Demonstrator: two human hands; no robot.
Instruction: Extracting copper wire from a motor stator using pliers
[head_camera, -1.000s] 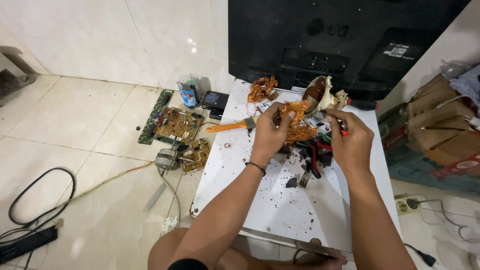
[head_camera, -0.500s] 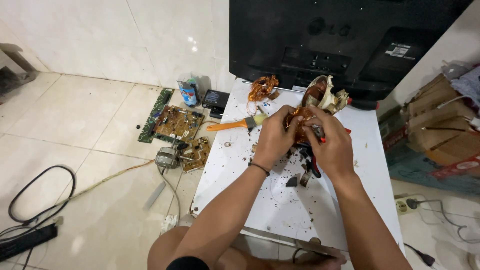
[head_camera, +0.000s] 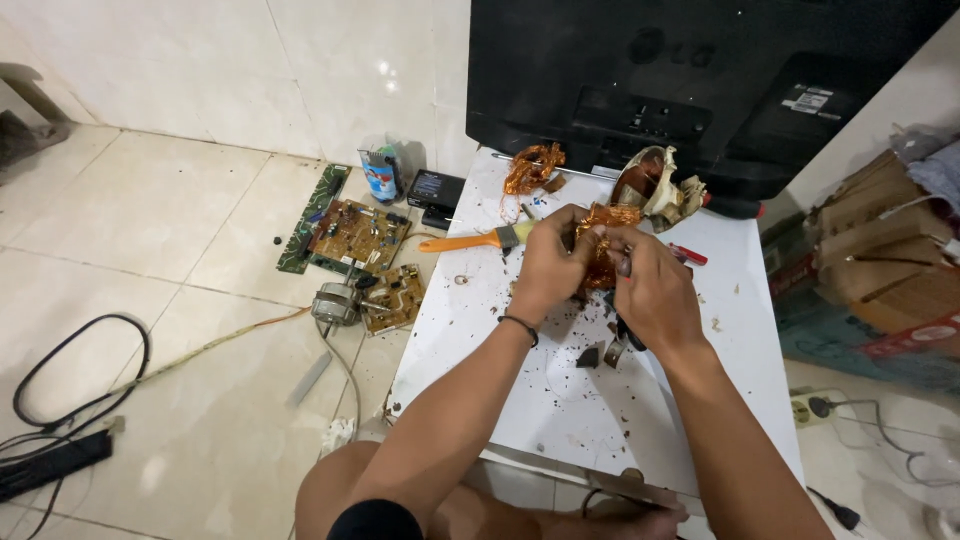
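My left hand (head_camera: 548, 266) and my right hand (head_camera: 648, 290) are closed together around a bundle of copper winding wire (head_camera: 604, 222) over a white board (head_camera: 560, 400). The right hand also seems to grip a small dark tool, mostly hidden by the fingers. An orange-handled brush (head_camera: 470, 241) lies just left of my left hand. A second clump of copper wire (head_camera: 532, 168) rests farther back. A round motor coil shell (head_camera: 655, 185) sits behind my hands. A red-handled tool (head_camera: 688, 255) lies to the right.
A large black television back (head_camera: 700, 80) stands behind the board. Circuit boards (head_camera: 350, 235) and a small motor (head_camera: 335, 303) lie on the tiled floor to the left, with black cables (head_camera: 60, 400). Cardboard boxes (head_camera: 870, 260) and a power strip (head_camera: 815, 408) are at the right.
My right hand came in from the right to meet the left hand. Both now clasp the copper bundle, which sat between them a second ago.
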